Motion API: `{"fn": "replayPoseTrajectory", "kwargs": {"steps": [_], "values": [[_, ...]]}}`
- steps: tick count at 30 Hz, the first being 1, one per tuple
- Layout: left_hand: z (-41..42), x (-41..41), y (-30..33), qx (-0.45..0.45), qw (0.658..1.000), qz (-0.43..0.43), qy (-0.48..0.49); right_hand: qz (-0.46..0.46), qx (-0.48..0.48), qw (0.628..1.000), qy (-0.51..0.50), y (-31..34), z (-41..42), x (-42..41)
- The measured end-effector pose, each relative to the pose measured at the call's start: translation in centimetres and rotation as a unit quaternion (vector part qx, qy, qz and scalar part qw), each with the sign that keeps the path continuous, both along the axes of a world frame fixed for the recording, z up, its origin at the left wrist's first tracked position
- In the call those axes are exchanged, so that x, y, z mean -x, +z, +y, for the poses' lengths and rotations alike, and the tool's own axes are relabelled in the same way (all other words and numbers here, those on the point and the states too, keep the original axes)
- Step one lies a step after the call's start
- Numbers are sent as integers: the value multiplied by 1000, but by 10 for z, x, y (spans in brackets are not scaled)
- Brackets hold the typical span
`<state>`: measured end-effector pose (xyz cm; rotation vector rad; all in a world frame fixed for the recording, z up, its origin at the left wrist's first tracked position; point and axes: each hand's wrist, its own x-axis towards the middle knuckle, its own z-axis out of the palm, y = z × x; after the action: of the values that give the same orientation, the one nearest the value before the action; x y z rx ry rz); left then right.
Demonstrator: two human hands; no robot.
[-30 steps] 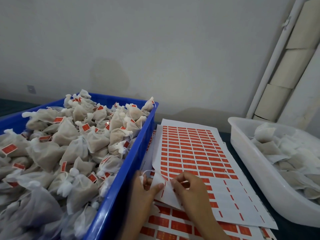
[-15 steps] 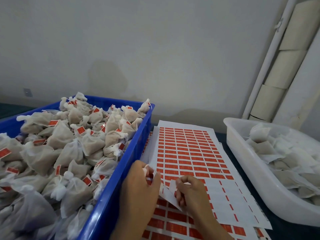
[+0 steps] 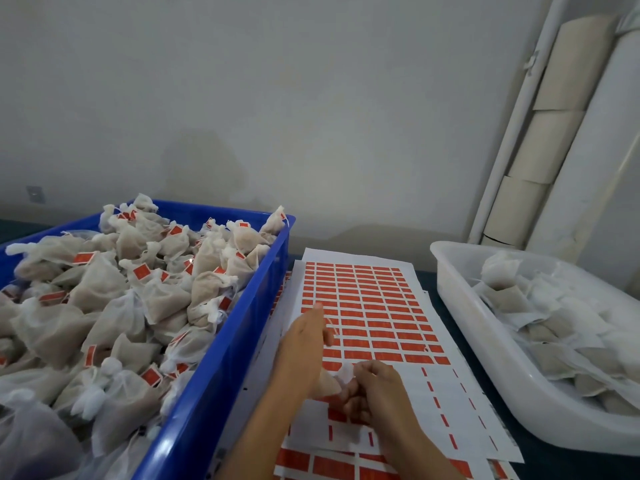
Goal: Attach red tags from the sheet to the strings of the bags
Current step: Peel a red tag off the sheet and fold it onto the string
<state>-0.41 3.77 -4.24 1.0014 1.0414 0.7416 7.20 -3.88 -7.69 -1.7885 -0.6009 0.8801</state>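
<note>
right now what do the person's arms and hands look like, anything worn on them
Both forearms come in bare from the bottom edge: no sleeves, gloves, watch or bracelets show. The left hand and right hand carry no rings that can be made out, though the fingers are slightly blurred. Nails look short and unpainted where visible.

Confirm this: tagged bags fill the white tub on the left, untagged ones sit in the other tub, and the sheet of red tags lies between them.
Wrong on one point: the left tub holding the tagged bags is blue, not white, as the head view shows. The white tub with untagged bags and the sheet of red tags between them stand.
</note>
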Motion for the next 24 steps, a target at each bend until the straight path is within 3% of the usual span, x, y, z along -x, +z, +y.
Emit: {"fn": "replayPoseTrajectory", "kwargs": {"steps": [2, 5, 7, 10, 12, 16, 19, 24], "values": [[8, -6, -10, 3, 999, -28, -20, 22, -16, 1000, -3, 4, -2, -3], [10, -4, -16, 11, 996, 60, -64, -17, -42, 999, -9, 11, -4, -16], [9, -4, -18, -18, 997, 66, -46, -60, -64, 996, -17, 14, -6, -29], [3, -9, -24, -126, 984, 115, -58, -102, -92, 991, -8, 14, -9, -46], [-3, -9, -30, -178, 976, 103, -67, -133, -120, 984, -1, 11, -10, -52], [-4, -11, -34, -163, 983, 21, -86, -172, -185, 967, -36, -5, -11, -56], [-4, -8, -35, -184, 978, 7, -99, -147, -186, 971, -45, -13, -11, -55], [10, -23, -32, -127, 977, 83, -151, -151, -176, 972, -29, -18, -11, -58]]}}
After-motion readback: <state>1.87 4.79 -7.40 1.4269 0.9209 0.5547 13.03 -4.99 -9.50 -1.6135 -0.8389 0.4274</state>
